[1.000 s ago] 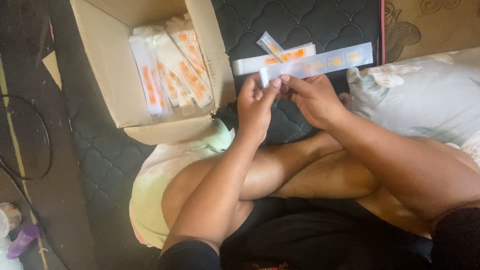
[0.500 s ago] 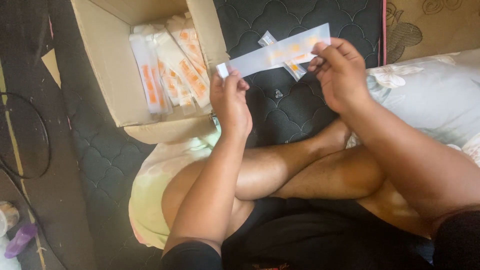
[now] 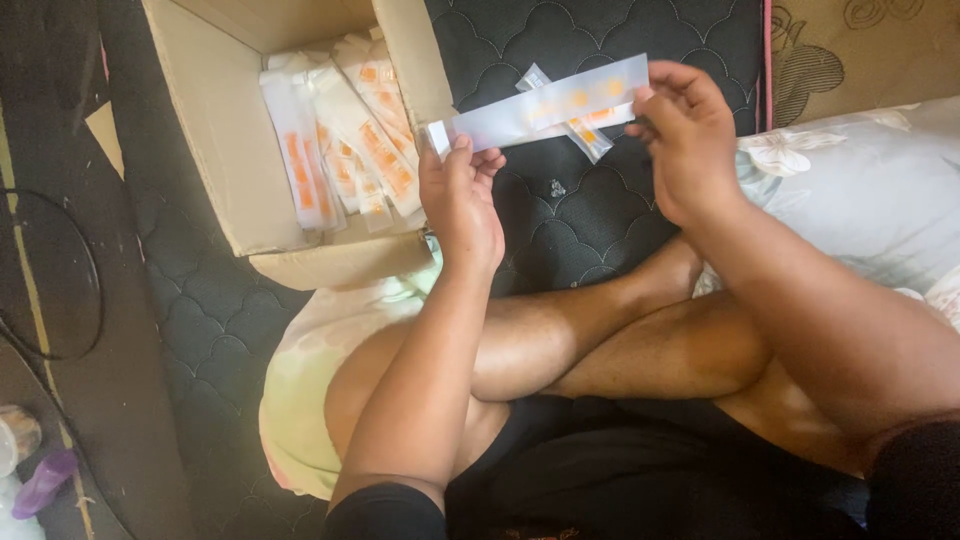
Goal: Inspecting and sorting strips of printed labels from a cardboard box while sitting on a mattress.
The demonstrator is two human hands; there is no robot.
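Head view, looking down over crossed legs on a dark quilted mattress [image 3: 620, 190]: both hands hold one long translucent packet strip [image 3: 545, 103] stretched level between them, above the mattress and just right of the cardboard box [image 3: 215, 140]. Left hand [image 3: 462, 195] has its fingers closed together on the strip's left end, thumb and fingertips pinching the white tab there; right hand [image 3: 685, 135] is clamped on the right end, fingers curled over the top edge. Faint orange patches show through the strip, though what it holds is too blurred to tell. Behind it, a smaller clear packet [image 3: 585, 135] with orange marks lies on the mattress, partly hidden by the strip. The box stands open at upper left, and a good number of similar white-and-orange packets [image 3: 345, 150] lie stacked and leaning inside it, so a fair share of the work looks done, with this strip and the loose packet on the mattress not in the box. A pale floral pillow [image 3: 860, 190] sits at the right, a light green cloth [image 3: 295, 390] under the left knee, and a black cable [image 3: 60, 280] loops on the dark floor at far left
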